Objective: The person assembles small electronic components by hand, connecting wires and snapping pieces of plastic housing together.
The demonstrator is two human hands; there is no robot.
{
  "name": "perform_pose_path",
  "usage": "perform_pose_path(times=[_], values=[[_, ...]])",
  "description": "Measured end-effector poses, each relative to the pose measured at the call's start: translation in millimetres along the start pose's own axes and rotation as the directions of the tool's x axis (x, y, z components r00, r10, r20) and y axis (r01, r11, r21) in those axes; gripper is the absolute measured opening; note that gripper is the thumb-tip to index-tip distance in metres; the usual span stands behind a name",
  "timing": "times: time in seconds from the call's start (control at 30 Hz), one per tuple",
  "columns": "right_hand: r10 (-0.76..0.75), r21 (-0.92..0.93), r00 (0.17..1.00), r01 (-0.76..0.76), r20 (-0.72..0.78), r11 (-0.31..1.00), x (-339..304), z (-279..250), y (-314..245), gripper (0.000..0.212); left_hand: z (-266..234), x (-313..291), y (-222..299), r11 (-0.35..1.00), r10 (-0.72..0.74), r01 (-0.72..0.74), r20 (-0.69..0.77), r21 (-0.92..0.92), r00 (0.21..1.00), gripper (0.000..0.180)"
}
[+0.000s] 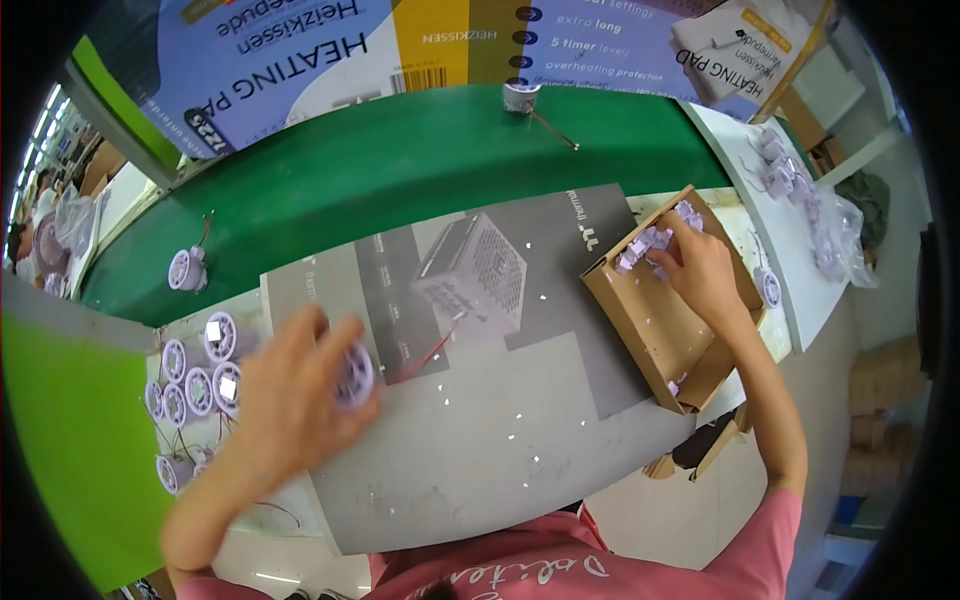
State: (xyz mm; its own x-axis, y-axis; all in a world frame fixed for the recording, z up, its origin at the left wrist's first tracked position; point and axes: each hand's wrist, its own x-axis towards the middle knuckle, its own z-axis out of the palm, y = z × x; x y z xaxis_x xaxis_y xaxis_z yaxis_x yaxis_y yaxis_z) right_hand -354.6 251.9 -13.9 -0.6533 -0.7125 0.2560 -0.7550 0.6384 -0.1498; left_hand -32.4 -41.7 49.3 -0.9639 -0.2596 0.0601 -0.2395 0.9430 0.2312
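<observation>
While the left hand [290, 395] seems, through blur, to grip a fan [356, 376] over the card [480, 425], I would keep its wire [432, 353] slack and let the right hand [703, 277], fingers narrowed over bits [642, 249] in the box [665, 325], pick singly.

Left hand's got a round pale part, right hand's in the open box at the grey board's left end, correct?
No: the head view shows the open box at the right end of the grey board. The right hand is in it; the left hand has the round pale part.
</observation>
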Motion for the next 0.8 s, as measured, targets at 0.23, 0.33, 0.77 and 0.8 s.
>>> perform_pose_path(times=[0.23,0.33,0.77,0.8], values=[[0.012,0.241,1.000,-0.011,-0.004,0.971,7,-6,-15,0.034,33,-72,34,0.987,-0.084,0.084,-0.003,0.134,0.996,0.033],[0.052,0.272,0.997,-0.065,0.053,0.960,-1,-7,-16,0.036,54,-67,45,0.938,0.084,-0.061,-0.053,0.341,0.995,0.028],[-0.046,0.981,0.995,-0.094,0.087,-0.168,-70,-48,-102,0.040,69,-32,51,0.965,-0.253,0.258,0.113,-0.036,0.961,0.012],[-0.054,0.953,0.993,-0.118,0.107,-0.279,-75,-46,-110,0.041,72,-30,49,0.966,-0.248,0.254,0.118,-0.039,0.961,0.012]])
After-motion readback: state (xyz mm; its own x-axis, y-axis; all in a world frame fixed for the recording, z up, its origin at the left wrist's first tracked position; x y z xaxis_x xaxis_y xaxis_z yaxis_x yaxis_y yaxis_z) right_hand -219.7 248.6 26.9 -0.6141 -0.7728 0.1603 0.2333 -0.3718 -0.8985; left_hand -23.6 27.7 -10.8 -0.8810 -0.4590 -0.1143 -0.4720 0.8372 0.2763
